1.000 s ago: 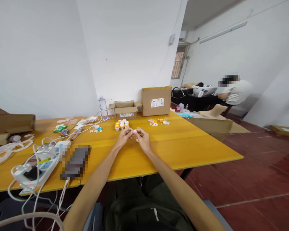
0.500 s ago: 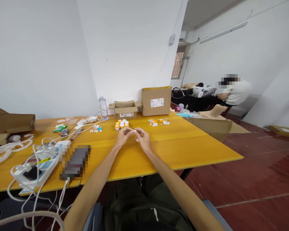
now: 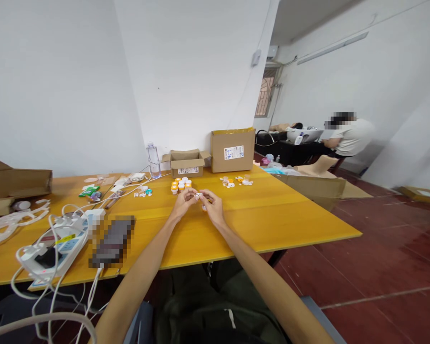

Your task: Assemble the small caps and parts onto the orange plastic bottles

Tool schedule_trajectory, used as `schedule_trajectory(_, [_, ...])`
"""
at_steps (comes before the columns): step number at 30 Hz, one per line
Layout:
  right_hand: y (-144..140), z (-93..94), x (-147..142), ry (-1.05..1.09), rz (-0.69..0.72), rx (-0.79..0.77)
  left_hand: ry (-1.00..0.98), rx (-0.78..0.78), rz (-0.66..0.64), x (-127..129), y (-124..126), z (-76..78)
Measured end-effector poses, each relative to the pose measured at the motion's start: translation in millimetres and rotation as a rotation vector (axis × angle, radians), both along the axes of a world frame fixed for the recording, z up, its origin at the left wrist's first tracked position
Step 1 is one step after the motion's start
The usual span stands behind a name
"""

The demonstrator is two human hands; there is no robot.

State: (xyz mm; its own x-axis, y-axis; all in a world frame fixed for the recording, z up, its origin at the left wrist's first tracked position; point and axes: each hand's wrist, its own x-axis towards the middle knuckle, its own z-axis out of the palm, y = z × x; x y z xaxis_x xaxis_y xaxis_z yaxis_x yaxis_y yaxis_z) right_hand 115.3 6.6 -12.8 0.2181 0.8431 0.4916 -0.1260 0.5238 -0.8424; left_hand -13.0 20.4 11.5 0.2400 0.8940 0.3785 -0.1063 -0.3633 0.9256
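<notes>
Over the middle of the table, my left hand (image 3: 183, 204) and my right hand (image 3: 213, 206) meet, fingers closed around a small white piece with dark spots (image 3: 198, 196). Both hands pinch it from opposite sides; its exact kind is too small to make out. Partly hidden below my right fingers is another small white item (image 3: 204, 208) on the table. Just beyond my left hand stands a tight cluster of small jars (image 3: 181, 184) with white and orange lids. Loose caps and small parts (image 3: 231, 182) lie farther off, beyond my right hand.
An open small carton (image 3: 187, 167) and a larger cardboard box (image 3: 232, 153) stand by the wall, near a clear bottle (image 3: 153, 161). At left are a power strip (image 3: 69, 246) with tangled cables and a phone (image 3: 113, 241). Another person (image 3: 353, 136) sits at the far right.
The small white piece has been turned between my fingers, so its dark-spotted face now shows. My hands have hardly shifted.
</notes>
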Motion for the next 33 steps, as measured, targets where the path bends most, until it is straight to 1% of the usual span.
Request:
schedule_trajectory(2, [-0.6, 0.5, 0.0, -0.012, -0.001, -0.004, 0.013, -0.022, -0.004, -0.3, -1.0, 0.9])
schedule_trajectory(7, [-0.2, -2.0, 0.4, -0.064, -0.040, 0.013, -0.021, -0.032, 0.039, -0.6, -1.0, 2.7])
schedule_trajectory(11, [0.1, -6.9, -0.5, -0.182, -0.080, 0.048, -0.087, -0.022, 0.116, -4.1, 3.0, 1.8])
schedule_trajectory(14, [-1.8, -9.4, -0.4, -0.354, -0.121, 0.109, -0.161, -0.017, 0.189, -8.3, 7.5, -0.2])
schedule_trajectory(17, [-5.9, -9.7, 0.0, -0.627, -0.142, 0.207, -0.227, -0.015, 0.235, -11.9, 11.8, -2.4])
schedule_trajectory(21, [-12.1, -8.2, -1.8, -1.041, -0.113, 0.357, -0.271, -0.032, 0.267, -13.8, 16.2, -4.8])
schedule_trajectory(23, [-14.0, -7.7, -3.5, -1.185, -0.094, 0.396, -0.278, -0.043, 0.274, -13.9, 17.4, -5.6])
schedule_trajectory(26, [-14.8, -7.8, -5.0, -1.285, -0.075, 0.409, -0.280, -0.049, 0.278, -13.4, 17.4, -6.3])
schedule_trajectory(33, [-15.4, -7.2, -2.7, -1.342, -0.100, 0.400, -0.273, -0.067, 0.266, -13.1, 15.2, -7.0])
